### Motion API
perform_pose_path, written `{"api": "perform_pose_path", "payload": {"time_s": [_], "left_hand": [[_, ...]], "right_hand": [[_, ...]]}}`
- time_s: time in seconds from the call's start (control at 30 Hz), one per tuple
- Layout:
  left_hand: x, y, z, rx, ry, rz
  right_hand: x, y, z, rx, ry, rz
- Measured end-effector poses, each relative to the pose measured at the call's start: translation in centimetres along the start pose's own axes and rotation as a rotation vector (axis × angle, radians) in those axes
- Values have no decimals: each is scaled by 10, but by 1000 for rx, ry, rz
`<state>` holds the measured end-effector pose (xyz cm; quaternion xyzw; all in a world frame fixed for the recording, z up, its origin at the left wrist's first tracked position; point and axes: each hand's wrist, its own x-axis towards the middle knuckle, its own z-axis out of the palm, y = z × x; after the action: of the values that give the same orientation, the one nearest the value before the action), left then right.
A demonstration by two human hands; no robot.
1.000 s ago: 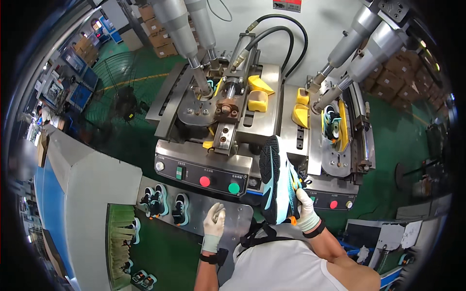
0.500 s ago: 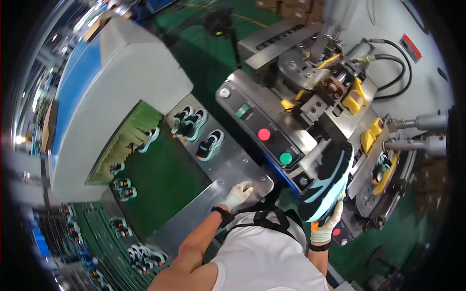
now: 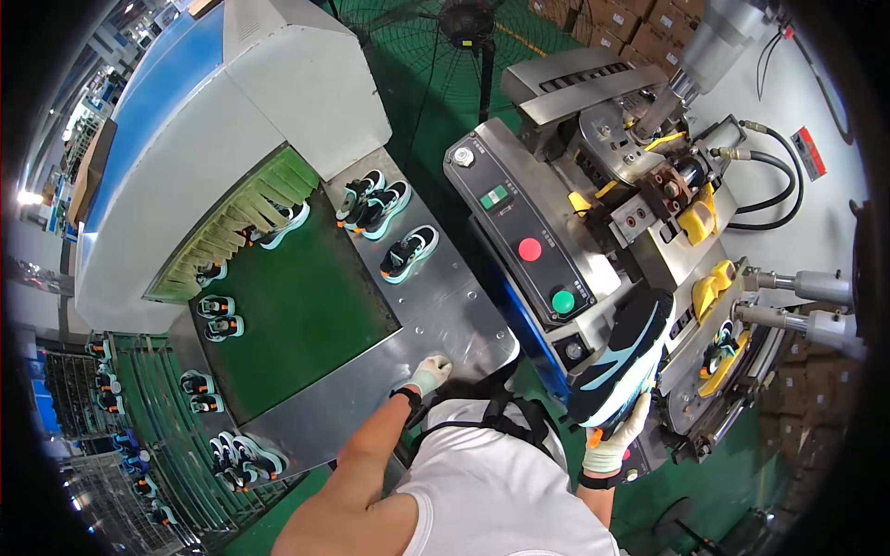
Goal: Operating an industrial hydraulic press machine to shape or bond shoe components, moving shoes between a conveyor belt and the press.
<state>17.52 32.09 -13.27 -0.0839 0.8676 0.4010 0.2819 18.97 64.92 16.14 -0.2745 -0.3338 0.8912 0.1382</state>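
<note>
My right hand (image 3: 619, 441), in a white glove, is closed around a shoe (image 3: 619, 357) at the lower right. This shoe is black with light blue stripes and a pale sole, and hangs in front of the press machine's control panel (image 3: 528, 227). My left hand (image 3: 432, 373), also gloved, rests at the near edge of the metal table (image 3: 445, 320) with its fingers curled in; nothing shows in it. Farther up that table stand a single black and white shoe (image 3: 409, 253) and a pair of shoes (image 3: 375, 204).
A green conveyor belt (image 3: 297, 315) runs out from under a fringed green curtain (image 3: 232, 222), with shoes along its edges. The press has yellow pads (image 3: 712, 287) and metal cylinders (image 3: 816, 329). Wire racks (image 3: 158, 408) stand at left, a floor fan (image 3: 466, 23) at the back.
My view has shifted, so the table and machine sit differently in it. My left hand has drawn back along the table's near edge. My right hand keeps hold of the shoe.
</note>
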Motion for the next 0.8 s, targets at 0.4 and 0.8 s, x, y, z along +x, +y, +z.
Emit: {"api": "perform_pose_path", "payload": {"time_s": [0.4,0.8], "left_hand": [[18,-6,-4,58,-31,48],[19,-1,-7,76,-6,81]], "right_hand": [[-11,2,17,-39,25,-9],[-13,5,8,2,28,38]]}}
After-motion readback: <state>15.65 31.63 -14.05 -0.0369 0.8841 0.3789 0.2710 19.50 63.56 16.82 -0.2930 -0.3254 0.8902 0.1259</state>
